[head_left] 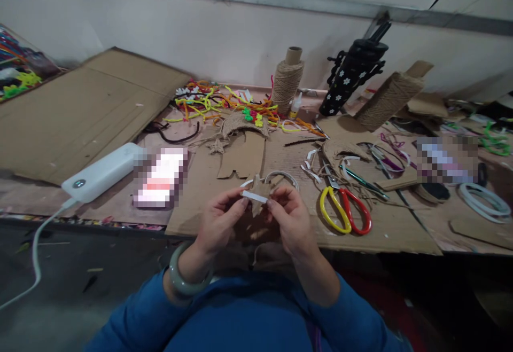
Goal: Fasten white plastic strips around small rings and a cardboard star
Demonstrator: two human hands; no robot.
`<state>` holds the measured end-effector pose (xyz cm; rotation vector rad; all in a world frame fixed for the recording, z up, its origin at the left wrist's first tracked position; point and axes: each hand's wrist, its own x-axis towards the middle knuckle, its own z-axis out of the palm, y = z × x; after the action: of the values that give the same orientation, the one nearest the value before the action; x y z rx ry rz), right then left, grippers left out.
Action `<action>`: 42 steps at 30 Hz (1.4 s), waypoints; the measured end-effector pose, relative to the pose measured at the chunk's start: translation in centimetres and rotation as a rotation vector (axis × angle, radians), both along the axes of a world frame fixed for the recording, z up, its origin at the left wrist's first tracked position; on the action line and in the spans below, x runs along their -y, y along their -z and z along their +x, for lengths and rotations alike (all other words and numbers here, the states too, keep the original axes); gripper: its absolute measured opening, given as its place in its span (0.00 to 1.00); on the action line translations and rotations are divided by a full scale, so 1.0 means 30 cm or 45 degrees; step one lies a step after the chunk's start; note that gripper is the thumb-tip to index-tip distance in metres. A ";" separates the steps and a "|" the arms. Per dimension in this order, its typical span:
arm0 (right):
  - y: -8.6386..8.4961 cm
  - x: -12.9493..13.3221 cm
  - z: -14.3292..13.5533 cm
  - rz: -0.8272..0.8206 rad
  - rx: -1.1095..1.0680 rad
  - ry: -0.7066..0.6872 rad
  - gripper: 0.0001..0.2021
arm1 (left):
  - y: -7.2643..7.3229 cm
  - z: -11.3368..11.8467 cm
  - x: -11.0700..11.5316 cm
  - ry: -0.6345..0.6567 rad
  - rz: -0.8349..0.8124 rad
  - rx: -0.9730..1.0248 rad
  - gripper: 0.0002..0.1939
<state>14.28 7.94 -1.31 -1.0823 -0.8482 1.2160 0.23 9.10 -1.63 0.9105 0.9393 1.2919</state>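
Between both hands, above the front of the table, is a small brown cardboard star point(262, 186) with a short white strip point(255, 197) across it. My left hand point(219, 214) pinches the strip's left end between thumb and fingers. At its right end, the thumb and fingers of my right hand point(293, 218) are closed too. Whether the strip is stuck to the star cannot be made out. Just behind lies a ring of white tape point(296, 180). Scissors point(335, 183) with one yellow and one red handle rest to the right of my right hand.
Behind the hands lies a twine-wrapped crescent point(244, 123) with a twine star point(218, 145). Twine spools point(286, 82) stand at the back beside a black flowered holder point(347, 79). Left are a phone point(162, 177), a white power bank point(104, 173) and a cardboard sheet point(92, 101).
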 end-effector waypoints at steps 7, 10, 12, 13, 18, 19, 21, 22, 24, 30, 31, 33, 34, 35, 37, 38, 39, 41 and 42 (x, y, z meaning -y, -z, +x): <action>-0.005 0.021 0.003 -0.130 -0.049 -0.115 0.14 | -0.005 -0.004 -0.009 0.042 -0.053 0.114 0.13; -0.006 0.029 0.014 -0.143 0.001 -0.164 0.14 | -0.010 0.000 -0.014 0.043 -0.074 0.163 0.12; -0.005 0.037 0.030 -0.104 0.162 -0.193 0.12 | -0.013 0.002 -0.015 0.027 -0.085 0.184 0.12; -0.007 0.042 0.041 -0.065 0.303 -0.187 0.11 | -0.014 0.003 -0.015 0.023 -0.089 0.191 0.12; -0.042 0.057 0.093 0.330 1.143 0.059 0.04 | -0.014 0.004 -0.012 0.047 -0.099 0.183 0.11; -0.055 0.056 0.097 0.429 1.228 0.109 0.03 | -0.012 0.003 -0.011 0.056 -0.094 0.176 0.12; -0.081 0.049 0.094 0.603 1.318 0.127 0.04 | -0.006 0.001 -0.009 0.085 -0.071 0.148 0.12; -0.092 0.044 0.087 0.663 1.343 0.090 0.05 | -0.003 0.000 -0.007 0.105 -0.059 0.130 0.11; -0.106 0.034 0.070 0.725 1.385 -0.014 0.06 | 0.003 -0.003 -0.005 0.141 -0.037 0.090 0.11; -0.088 0.017 0.042 0.719 1.453 -0.074 0.07 | 0.013 -0.004 -0.002 0.129 0.054 -0.084 0.08; -0.083 0.016 0.044 0.714 1.463 -0.074 0.07 | 0.015 -0.003 -0.001 0.128 0.070 -0.120 0.08; -0.075 0.014 0.048 0.706 1.487 -0.067 0.07 | 0.019 -0.002 -0.001 0.117 0.083 -0.200 0.08; -0.072 0.013 0.050 0.701 1.502 -0.063 0.08 | 0.021 -0.001 -0.001 0.104 0.081 -0.237 0.09; -0.071 0.012 0.052 0.696 1.520 -0.060 0.08 | 0.023 0.000 -0.002 0.096 0.073 -0.270 0.09; -0.069 0.010 0.052 0.689 1.555 -0.055 0.09 | 0.024 0.001 -0.004 0.089 0.053 -0.318 0.10; -0.068 0.009 0.052 0.685 1.571 -0.054 0.10 | 0.024 0.002 -0.005 0.089 0.044 -0.335 0.10; -0.067 0.007 0.050 0.681 1.585 -0.051 0.10 | 0.022 0.004 -0.007 0.090 0.038 -0.346 0.10; -0.066 0.005 0.048 0.677 1.598 -0.045 0.10 | 0.018 0.006 -0.009 0.081 0.027 -0.354 0.10; -0.066 0.003 0.047 0.676 1.593 -0.048 0.10 | 0.015 0.007 -0.011 0.073 0.024 -0.353 0.10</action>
<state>15.70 7.85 0.68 -1.3186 -1.9901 0.1505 0.46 9.42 -2.08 1.1434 1.1084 1.1457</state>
